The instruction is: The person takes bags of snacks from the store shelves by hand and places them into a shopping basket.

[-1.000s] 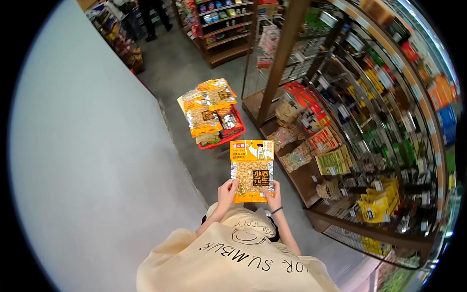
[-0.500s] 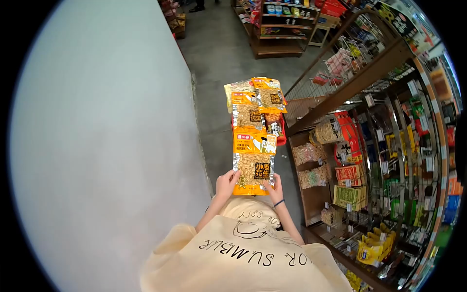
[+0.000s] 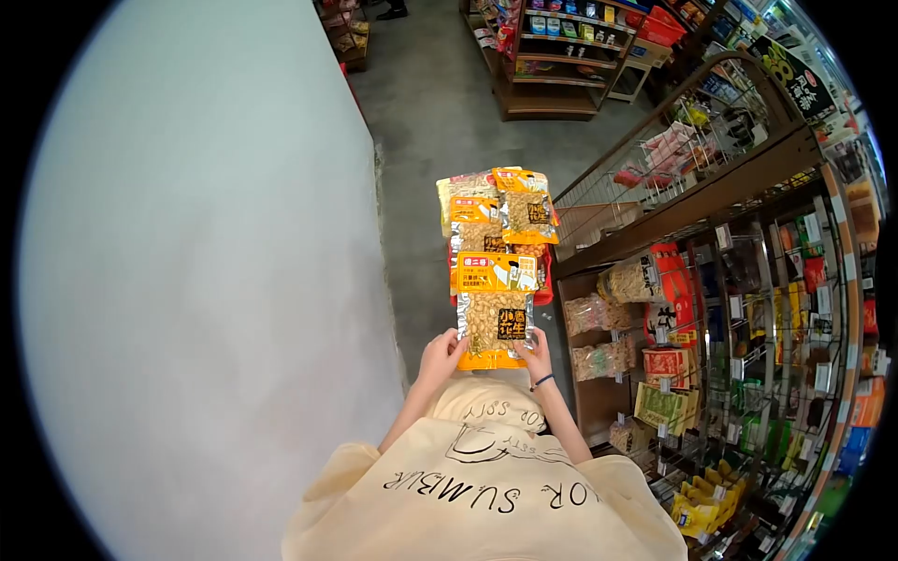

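My left hand and my right hand grip the two lower side edges of an orange and silver bag of peanuts, thumbs on its front. Through its clear window the pale nuts show. Just beyond it lie more packets: an orange peanut bag partly covered by the held one, another orange peanut bag on top at the far right, a pale yellow packet at the far left, and a red packet mostly hidden. What bears these packets is covered by them.
A plain pale wall runs close along my left. To the right stands a shelf rack with several snack bags and a wire-mesh end panel. Ahead, past the grey floor, is another shelf unit. A person's dark shoe shows far off.
The held peanut bag is tilted up more toward me, with its top edge raised. The shelves and far packets sit slightly lower and farther right in view. Both hands keep their grip.
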A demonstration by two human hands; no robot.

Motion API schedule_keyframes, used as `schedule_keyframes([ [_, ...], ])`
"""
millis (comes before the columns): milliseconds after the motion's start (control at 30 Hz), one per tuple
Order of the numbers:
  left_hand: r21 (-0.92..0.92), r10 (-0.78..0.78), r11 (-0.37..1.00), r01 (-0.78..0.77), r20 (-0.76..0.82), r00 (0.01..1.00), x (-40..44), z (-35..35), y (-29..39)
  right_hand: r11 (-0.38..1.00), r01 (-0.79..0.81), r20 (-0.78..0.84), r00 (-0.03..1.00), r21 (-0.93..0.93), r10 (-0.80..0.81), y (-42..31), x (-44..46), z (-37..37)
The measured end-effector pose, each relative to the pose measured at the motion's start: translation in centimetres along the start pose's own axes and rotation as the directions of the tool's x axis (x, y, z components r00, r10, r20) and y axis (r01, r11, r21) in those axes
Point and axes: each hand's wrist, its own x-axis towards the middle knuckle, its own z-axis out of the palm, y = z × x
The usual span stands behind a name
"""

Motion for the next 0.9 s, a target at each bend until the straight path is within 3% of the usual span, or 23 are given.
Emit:
schedule_keyframes([
  [200,0.205,0.078,0.976,-0.073,-0.014,0.997,5.0,2.8,2.9,0.993,-0.09,0.029,0.996,0.074,0.088,-2.5,5.1,-3.9],
  [433,0.226,-0.027,0.974,0.036,-0.045,0.999,12.9,6.9,5.7,0.994,-0.075,0.017,0.997,-0.083,0.076,-7.0,13.8,-6.6],
  [567,0.198,-0.028,0.979,0.04,-0.063,0.998,17.9,9.0,6.6,0.962,-0.097,-0.071,0.994,-0.257,0.081,-7.1,19.8,-8.5],
  [733,0.257,-0.092,0.961,0.103,-0.053,0.994,23.2,10.3,6.8,0.948,-0.096,-0.027,0.995,-0.302,0.092,-7.8,25.8,-9.1],
  [833,0.278,-0.137,0.95,0.139,-0.024,0.99,25.2,10.8,5.8,0.97,-0.057,-0.026,0.998,-0.237,0.052,-6.8,28.9,-8.7],
  [900,0.34,-0.148,0.931,0.136,0.01,0.989,26.5,11.0,4.7,0.932,-0.131,-0.061,0.991,-0.338,0.118,-6.6,30.4,-8.6],
])
